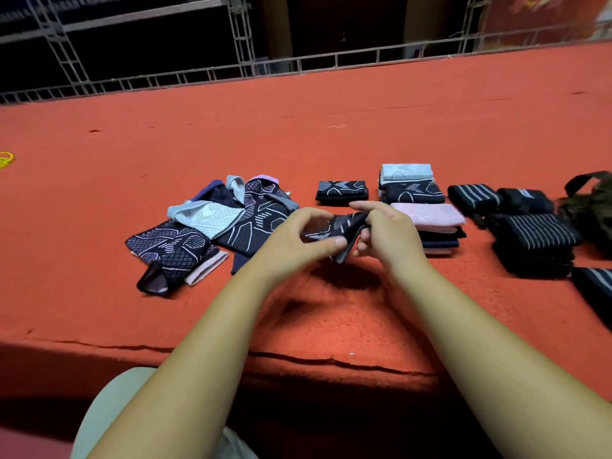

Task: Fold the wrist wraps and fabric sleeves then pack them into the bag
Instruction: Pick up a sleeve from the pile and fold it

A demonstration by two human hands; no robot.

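Head view: dark patterned fabric sleeve (344, 223) is being held above red counter (331, 144), pinched by curled fingers (337, 241) of left hand (294, 241) and right hand (389, 231).

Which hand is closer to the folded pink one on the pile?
The right hand. It is just beside the folded pink sleeve; the left hand is farther off, across the dark sleeve both hold.

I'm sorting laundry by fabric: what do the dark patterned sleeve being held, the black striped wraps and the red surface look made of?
Dark patterned sleeve: seemingly thin stretchy knit, matte; it bends limply where gripped.
Black striped wraps: probably thicker woven elastic; they sit in bulky folds.
Red surface: felt-like carpet, matte, with a fuzzy nap.
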